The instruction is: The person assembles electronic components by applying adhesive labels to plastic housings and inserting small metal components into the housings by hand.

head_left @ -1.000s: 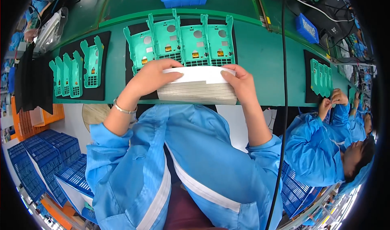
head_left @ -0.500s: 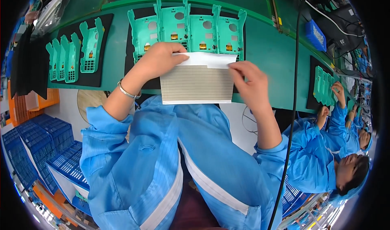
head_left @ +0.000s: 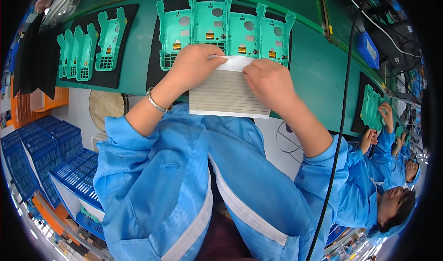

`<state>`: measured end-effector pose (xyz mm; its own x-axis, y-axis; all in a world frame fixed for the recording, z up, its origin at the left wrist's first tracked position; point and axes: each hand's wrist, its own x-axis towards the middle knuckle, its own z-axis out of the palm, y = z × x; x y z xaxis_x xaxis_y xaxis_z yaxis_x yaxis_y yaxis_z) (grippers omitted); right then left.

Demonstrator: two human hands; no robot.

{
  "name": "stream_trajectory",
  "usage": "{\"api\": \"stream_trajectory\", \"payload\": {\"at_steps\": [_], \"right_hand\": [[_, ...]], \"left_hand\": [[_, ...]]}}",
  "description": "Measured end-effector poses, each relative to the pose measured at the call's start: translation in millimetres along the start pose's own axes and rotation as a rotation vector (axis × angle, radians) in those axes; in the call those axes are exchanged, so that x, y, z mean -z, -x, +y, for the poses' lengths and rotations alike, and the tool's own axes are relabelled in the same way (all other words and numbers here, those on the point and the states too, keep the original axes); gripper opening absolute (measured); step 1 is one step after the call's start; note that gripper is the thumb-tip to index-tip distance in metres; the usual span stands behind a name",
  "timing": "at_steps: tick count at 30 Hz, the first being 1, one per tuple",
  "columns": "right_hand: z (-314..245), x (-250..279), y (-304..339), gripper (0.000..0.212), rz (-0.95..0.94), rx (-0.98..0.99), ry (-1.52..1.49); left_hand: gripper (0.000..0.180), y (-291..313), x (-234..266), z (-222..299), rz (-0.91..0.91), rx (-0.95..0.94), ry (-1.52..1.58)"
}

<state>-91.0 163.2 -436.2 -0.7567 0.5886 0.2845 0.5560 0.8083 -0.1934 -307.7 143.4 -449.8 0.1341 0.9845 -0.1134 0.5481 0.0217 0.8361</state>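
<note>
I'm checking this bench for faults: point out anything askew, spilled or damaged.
Nothing stands out: no spill or damage shows. Four green housings sit side by side on a black mat; the striped sheet hides some ends.

Sheet of strips (head_left: 226,92): grey-beige, fine-lined, paper-like, matt; white edge (head_left: 236,63) smooth. Housings (head_left: 214,23): moulded green plastic, slight sheen. Mats (head_left: 122,48): black, matt, soft-looking. Table (head_left: 318,67): green, smooth, low sheen. Work garment (head_left: 166,187): blue cloth, creased. Bracelet (head_left: 157,104): polished silvery metal. Crates (head_left: 76,178): blue plastic, slotted.
</note>
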Motion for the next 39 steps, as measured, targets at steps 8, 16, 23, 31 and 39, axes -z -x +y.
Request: {"api": "stream_trajectory", "payload": {"at_steps": [8, 16, 23, 31, 39], "right_hand": [[8, 14, -2, 0.004, -0.173, -0.019, -0.227], [89, 41, -9, 0.010, -0.113, -0.555, -0.266], [103, 36, -18, 0.012, -0.238, -0.441, -0.058], [110, 27, -18, 0.013, -0.227, -0.312, 0.029], [109, 27, -19, 0.011, -0.245, -0.277, 0.072]], "left_hand": [[0.017, 2, -6, 4, 0.104, -0.066, -0.155], [0.017, 3, -3, 3, 0.060, -0.066, -0.142], [0.018, 3, -3, 4, 0.068, -0.067, -0.119], [0.018, 3, -2, 7, 0.051, -0.041, -0.115], [0.018, 3, -2, 6, 0.055, -0.057, -0.113]]}}
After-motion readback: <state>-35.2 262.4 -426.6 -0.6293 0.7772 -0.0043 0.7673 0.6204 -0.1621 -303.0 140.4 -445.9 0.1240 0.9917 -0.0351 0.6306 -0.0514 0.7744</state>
